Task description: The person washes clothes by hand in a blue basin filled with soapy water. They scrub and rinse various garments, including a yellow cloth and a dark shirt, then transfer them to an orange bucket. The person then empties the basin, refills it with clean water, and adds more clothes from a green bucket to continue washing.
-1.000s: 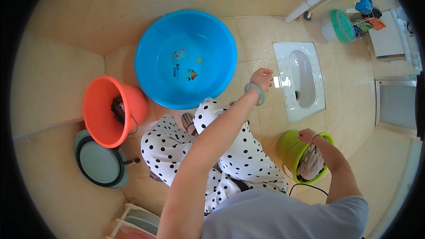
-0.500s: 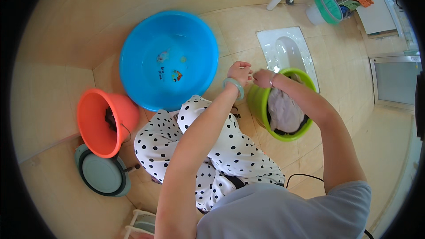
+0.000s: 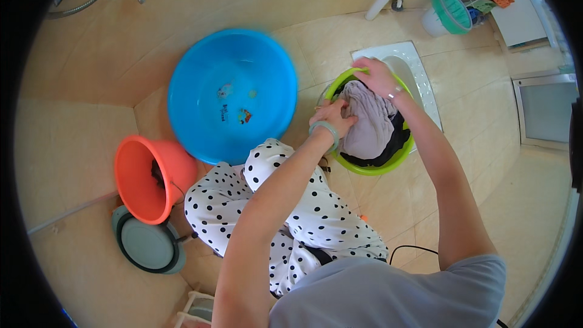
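Note:
A lime green bucket (image 3: 388, 165) is held up in front of me, stuffed with grey and black laundry (image 3: 371, 123). My right hand (image 3: 375, 76) grips the bucket's far rim. My left hand (image 3: 335, 116), with a pale green bangle at the wrist, grips the near left rim and presses against the grey cloth. To the left of the bucket a big blue basin (image 3: 232, 94) stands on the tiled floor, with little in it.
An orange bucket (image 3: 150, 176) stands at the left, with a round grey lid (image 3: 146, 244) below it. A white squat toilet pan (image 3: 419, 76) lies behind the green bucket. A white-and-green bucket (image 3: 446, 12) and a pipe stand at the far right. My lap wears white polka-dot cloth (image 3: 291, 218).
The green bucket came up from the floor at my right to in front of me over the toilet pan. My left hand joined the right on its rim.

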Demonstrator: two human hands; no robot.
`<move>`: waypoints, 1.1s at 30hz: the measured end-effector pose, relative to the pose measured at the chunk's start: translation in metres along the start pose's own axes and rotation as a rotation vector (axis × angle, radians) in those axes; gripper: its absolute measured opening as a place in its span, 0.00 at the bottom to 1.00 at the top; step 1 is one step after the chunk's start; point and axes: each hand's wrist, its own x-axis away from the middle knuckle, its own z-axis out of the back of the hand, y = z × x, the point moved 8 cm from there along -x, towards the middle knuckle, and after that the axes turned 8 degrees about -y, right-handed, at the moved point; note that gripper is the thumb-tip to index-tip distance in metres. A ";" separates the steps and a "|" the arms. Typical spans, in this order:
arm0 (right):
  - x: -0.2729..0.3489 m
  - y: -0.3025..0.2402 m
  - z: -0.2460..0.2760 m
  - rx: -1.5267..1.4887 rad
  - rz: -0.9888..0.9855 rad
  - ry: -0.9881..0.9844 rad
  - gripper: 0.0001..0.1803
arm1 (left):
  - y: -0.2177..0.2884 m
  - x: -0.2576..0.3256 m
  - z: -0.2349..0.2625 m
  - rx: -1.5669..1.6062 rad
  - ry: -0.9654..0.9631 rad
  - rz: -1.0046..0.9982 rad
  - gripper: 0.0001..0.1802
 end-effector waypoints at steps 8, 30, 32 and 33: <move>0.127 0.062 -0.006 -0.077 -0.278 -0.050 0.32 | 0.014 0.000 0.002 0.949 -0.137 -0.139 0.13; -0.026 -0.214 0.116 -1.318 0.488 0.080 0.22 | 0.020 0.142 0.435 1.212 0.455 -0.759 0.12; -0.050 -0.253 0.097 -1.496 0.339 0.020 0.22 | -0.039 0.130 0.411 1.304 0.514 -0.569 0.11; -0.061 -0.268 0.082 -1.581 0.258 -0.012 0.22 | -0.070 0.125 0.396 1.349 0.543 -0.472 0.11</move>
